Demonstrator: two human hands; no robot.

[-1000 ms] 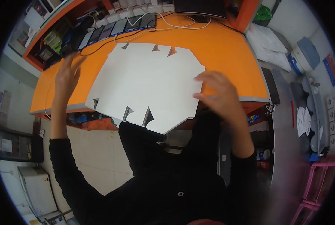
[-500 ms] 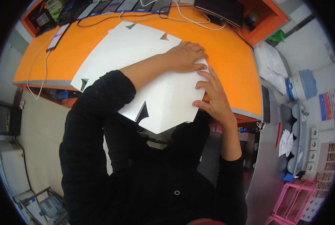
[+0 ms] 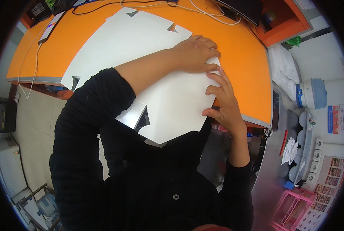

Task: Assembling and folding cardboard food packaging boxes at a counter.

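Note:
A large white die-cut cardboard sheet [image 3: 179, 100] with notches cut in its edges lies over the front of the orange table and overhangs toward my lap. My left hand [image 3: 197, 54] rests palm down across its right part, fingers stretched toward the right edge. Against that same edge, just nearer to me, is my right hand [image 3: 226, 94]; its fingers are bent and spread, the thumb apart from them, and the fingertips touch the cardboard. My left forearm crosses above the sheet. Part of a notch by my lap shows dark clothing through it.
The orange table [image 3: 241, 65] carries a phone [image 3: 51, 27] on a white cable at the far left. More cables and a dark screen [image 3: 243, 9] are at the back. To the right stand a metal counter [image 3: 268, 154], white bags [image 3: 283, 67] and a pink rack [image 3: 295, 208].
The view has shifted, so the table's back sits higher in it. Both hands keep their places at the cardboard's right edge. The sheet's near part looks slightly lower and tilted differently.

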